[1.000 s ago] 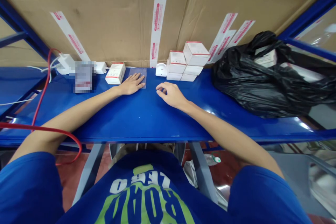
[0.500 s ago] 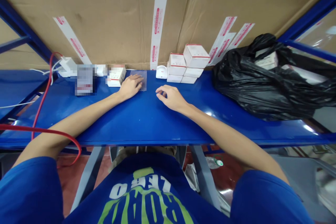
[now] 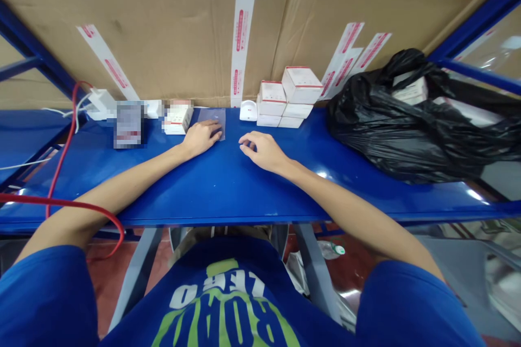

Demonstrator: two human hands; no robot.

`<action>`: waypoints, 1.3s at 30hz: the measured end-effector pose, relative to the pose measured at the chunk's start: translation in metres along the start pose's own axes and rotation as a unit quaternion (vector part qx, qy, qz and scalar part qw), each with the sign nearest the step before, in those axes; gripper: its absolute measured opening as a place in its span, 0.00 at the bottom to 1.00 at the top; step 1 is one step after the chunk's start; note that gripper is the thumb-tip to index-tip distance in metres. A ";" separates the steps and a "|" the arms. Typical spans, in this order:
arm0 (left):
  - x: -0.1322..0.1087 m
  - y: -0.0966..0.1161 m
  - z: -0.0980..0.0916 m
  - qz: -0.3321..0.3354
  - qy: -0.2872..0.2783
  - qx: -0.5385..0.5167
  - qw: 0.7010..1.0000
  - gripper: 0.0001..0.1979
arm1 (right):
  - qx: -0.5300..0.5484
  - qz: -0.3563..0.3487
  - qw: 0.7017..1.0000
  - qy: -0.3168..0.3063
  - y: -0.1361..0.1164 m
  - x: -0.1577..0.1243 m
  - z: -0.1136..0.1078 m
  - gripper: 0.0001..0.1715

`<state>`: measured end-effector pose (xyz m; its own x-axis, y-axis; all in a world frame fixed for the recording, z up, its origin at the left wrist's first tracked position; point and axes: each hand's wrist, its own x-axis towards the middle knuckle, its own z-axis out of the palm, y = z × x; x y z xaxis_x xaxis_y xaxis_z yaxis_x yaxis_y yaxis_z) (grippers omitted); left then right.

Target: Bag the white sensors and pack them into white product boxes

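Note:
My left hand (image 3: 202,137) lies palm down on a small clear plastic sheet or bag (image 3: 221,115), its fingers stretched out and nothing in its grip. To its left stands a small white box (image 3: 179,119) with red edging, partly blurred. My right hand (image 3: 265,150) rests on the blue table, fingers loosely curved with a gap between thumb and forefinger; it holds nothing. Just beyond it are a rounded white device (image 3: 248,111) and a stack of several white boxes (image 3: 272,98) with red edges.
A black plastic bag (image 3: 378,130) holding white boxes fills the table's right side. At the left are a blurred dark packet (image 3: 128,124), a white power adapter (image 3: 101,103) and a red cable (image 3: 65,160) crossing over my left arm. A cardboard wall (image 3: 179,32) closes the back.
The view has shifted very slightly. My left hand's fingers have drawn back a little toward me on the plastic. My right hand stays nearly still.

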<state>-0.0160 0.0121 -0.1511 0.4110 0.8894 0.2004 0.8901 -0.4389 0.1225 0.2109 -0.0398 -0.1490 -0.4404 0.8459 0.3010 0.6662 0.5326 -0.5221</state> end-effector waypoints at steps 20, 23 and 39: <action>0.000 -0.007 0.002 0.028 0.035 -0.020 0.999 0.21 | -0.012 -0.001 1.000 -0.020 -0.004 -0.001 -0.002 0.09; 0.000 -0.007 0.004 0.046 0.023 -0.019 0.998 0.21 | -0.016 -0.002 1.000 -0.019 -0.003 -0.001 -0.002 0.09; 0.000 -0.009 0.006 0.016 0.006 -0.011 1.000 0.23 | -0.018 -0.007 0.999 -0.028 -0.003 -0.002 -0.003 0.09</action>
<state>-0.0227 0.0165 -0.1578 0.4362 0.8733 0.2168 0.8721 -0.4697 0.1373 0.2111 -0.0431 -0.1457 -0.4816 0.8361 0.2625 0.6808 0.5456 -0.4888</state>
